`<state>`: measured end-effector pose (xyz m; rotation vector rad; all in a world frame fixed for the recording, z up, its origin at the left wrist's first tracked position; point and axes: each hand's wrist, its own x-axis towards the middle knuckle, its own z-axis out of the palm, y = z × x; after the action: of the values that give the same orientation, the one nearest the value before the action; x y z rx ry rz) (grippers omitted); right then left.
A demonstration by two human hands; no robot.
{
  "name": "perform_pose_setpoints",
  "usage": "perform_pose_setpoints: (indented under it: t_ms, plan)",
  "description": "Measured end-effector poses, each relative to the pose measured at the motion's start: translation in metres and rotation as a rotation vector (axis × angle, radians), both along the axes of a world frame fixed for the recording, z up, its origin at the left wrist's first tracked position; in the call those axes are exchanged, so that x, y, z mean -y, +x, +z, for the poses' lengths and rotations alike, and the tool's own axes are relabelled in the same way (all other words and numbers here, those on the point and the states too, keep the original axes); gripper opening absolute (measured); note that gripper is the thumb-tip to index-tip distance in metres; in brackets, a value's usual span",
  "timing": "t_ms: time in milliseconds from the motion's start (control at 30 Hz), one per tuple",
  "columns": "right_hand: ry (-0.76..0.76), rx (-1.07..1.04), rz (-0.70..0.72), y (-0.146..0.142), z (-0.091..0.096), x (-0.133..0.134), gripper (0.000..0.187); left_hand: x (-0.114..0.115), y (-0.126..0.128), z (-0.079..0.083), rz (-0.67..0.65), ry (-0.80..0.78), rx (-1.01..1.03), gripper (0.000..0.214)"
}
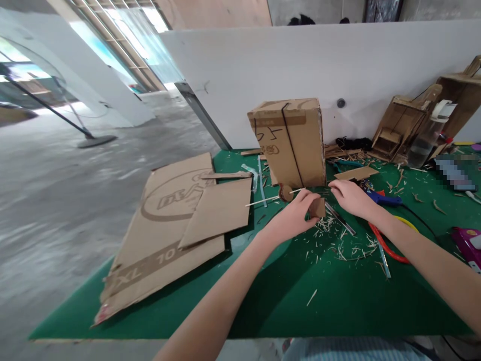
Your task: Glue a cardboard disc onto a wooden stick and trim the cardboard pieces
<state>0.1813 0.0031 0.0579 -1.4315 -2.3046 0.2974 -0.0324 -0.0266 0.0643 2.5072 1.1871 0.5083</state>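
My left hand [295, 213] is closed, thumb and fingers pinching a small cardboard piece [318, 207] above the green table. Just beyond it lies a round cardboard disc [284, 193] beside a thin wooden stick [261, 201]. My right hand [349, 197] is to the right, its fingers curled together near the lower right corner of a tall cardboard box [291, 145]. What those fingers hold, if anything, is too small to make out. Between the hands, a metallic strip [340, 219] lies among pale shavings.
Large cardboard sheets [169, 200] overhang the table's left edge. A blue-handled tool [383, 198], red tubing [389, 250] and a magenta device [468, 245] lie right. A clear bottle [430, 135] stands by cardboard constructions [391, 125] against the white partition [225, 65].
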Motion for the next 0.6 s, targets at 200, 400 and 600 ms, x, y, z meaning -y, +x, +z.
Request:
perform_pose_setpoints:
  t_ms: [200, 400, 600]
  plan:
    - [0.062, 0.33, -0.008, -0.024, -0.006, -0.023, 0.026, -0.004, 0.0, -0.009, 0.028, -0.052, 0.094, 0.048]
    - [0.089, 0.399, 0.041, -0.03, -0.013, -0.023, 0.024, -0.006, -0.001, -0.007, 0.098, -0.149, 0.14, 0.054]
    - [0.123, 0.413, 0.033, -0.017, -0.012, -0.011, 0.03, -0.003, 0.001, -0.006, 0.117, -0.138, 0.051, 0.052]
